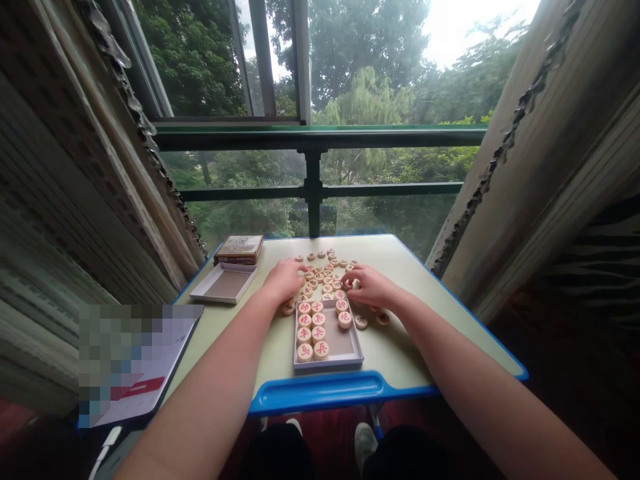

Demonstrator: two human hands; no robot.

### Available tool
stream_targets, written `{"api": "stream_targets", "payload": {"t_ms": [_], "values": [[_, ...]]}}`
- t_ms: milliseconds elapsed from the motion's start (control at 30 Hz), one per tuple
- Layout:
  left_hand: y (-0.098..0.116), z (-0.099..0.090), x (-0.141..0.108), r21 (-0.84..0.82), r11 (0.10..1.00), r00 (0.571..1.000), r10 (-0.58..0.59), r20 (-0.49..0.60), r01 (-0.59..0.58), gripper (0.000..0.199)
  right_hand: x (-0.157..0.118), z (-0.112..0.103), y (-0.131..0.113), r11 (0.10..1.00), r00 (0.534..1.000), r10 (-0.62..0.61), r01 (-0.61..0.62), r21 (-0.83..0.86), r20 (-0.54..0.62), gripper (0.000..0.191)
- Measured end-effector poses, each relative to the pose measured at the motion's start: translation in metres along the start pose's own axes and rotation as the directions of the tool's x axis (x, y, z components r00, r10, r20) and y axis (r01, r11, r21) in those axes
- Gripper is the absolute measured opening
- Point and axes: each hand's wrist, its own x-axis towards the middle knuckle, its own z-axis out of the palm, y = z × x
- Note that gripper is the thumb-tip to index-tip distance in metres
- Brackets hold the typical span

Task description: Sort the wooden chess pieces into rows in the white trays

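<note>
Round wooden game pieces (313, 283) with carved characters lie loosely heaped in the middle of the table. In front of them sits a shallow white box (337, 343); two columns of red-marked pieces (319, 335) fill its left side, and two more pieces (344, 321) are at its upper right. My left hand (286, 279) rests at the heap's left edge, fingers bent; whether it holds a piece is hidden. At the heap's right edge my right hand (367, 285) has curled fingers touching pieces; what lies between its fingertips is too small to tell.
An empty shallow box (225, 283) and a stacked brown box (240, 247) stand at the table's back left. A tablet-like device (145, 373) lies at the left edge. Loose pieces (383, 319) sit beneath my right forearm. The blue-rimmed table (450, 340) stands before a window railing.
</note>
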Motion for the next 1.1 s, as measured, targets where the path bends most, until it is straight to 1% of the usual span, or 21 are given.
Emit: {"api": "stream_targets", "payload": {"t_ms": [100,200,300,467,567,633,667,733,800,867,933,1000,1100], "values": [[-0.004,-0.001,0.001,-0.088,0.995,0.998,-0.054,0.029,0.056,0.031,0.002,0.002,0.002,1.000,0.999,0.007,-0.007,0.003,-0.047,0.022],[-0.006,-0.004,0.003,-0.167,0.983,0.997,-0.079,-0.018,0.075,0.036,0.004,0.003,0.007,1.000,0.998,0.025,-0.026,-0.007,-0.055,0.020],[-0.010,-0.007,0.006,-0.159,0.982,0.994,-0.110,-0.028,0.104,0.038,0.006,0.004,0.012,0.999,0.998,0.026,-0.027,-0.024,-0.054,0.018],[-0.025,-0.010,0.007,-0.111,0.972,0.978,-0.205,0.048,0.209,0.037,0.006,0.004,0.015,0.999,0.997,0.010,-0.014,-0.049,-0.079,0.023],[-0.031,-0.011,0.007,-0.095,0.965,0.969,-0.241,0.059,0.246,0.032,0.005,0.003,0.015,0.998,0.999,-0.004,0.001,-0.056,-0.051,0.018],[-0.030,-0.012,0.006,-0.135,0.961,0.970,-0.235,0.054,0.241,0.029,0.005,0.002,0.014,0.999,0.998,0.003,-0.006,-0.054,-0.055,0.018],[-0.029,-0.013,0.005,-0.165,0.957,0.971,-0.229,0.072,0.238,0.027,0.005,0.002,0.014,0.999,0.998,0.004,-0.007,-0.049,-0.065,0.019],[-0.024,-0.014,0.003,-0.213,0.945,0.964,-0.220,0.148,0.249,0.026,0.004,0.002,0.014,0.999,0.997,-0.007,0.005,-0.036,-0.074,0.022],[-0.020,-0.016,0.000,-0.227,0.943,0.957,-0.197,0.215,0.245,0.029,0.004,0.003,0.013,0.999,0.997,-0.026,0.024,-0.033,-0.068,0.020],[-0.016,-0.017,-0.002,-0.216,0.951,0.957,-0.170,0.237,0.223,0.033,0.005,0.004,0.013,0.998,0.997,-0.041,0.038,-0.040,-0.065,0.018],[-0.015,-0.017,-0.003,-0.201,0.958,0.959,-0.157,0.236,0.207,0.036,0.005,0.004,0.014,0.998,0.996,-0.045,0.042,-0.043,-0.076,0.017],[-0.015,-0.016,-0.002,-0.179,0.968,0.969,-0.138,0.205,0.176,0.035,0.005,0.005,0.014,0.999,0.996,-0.042,0.039,-0.035,-0.076,0.016],[-0.016,-0.015,0.000,-0.119,0.990,0.986,-0.053,0.155,0.072,0.029,0.006,0.006,0.016,0.999,0.997,-0.033,0.031,-0.021,-0.070,0.015]]}}
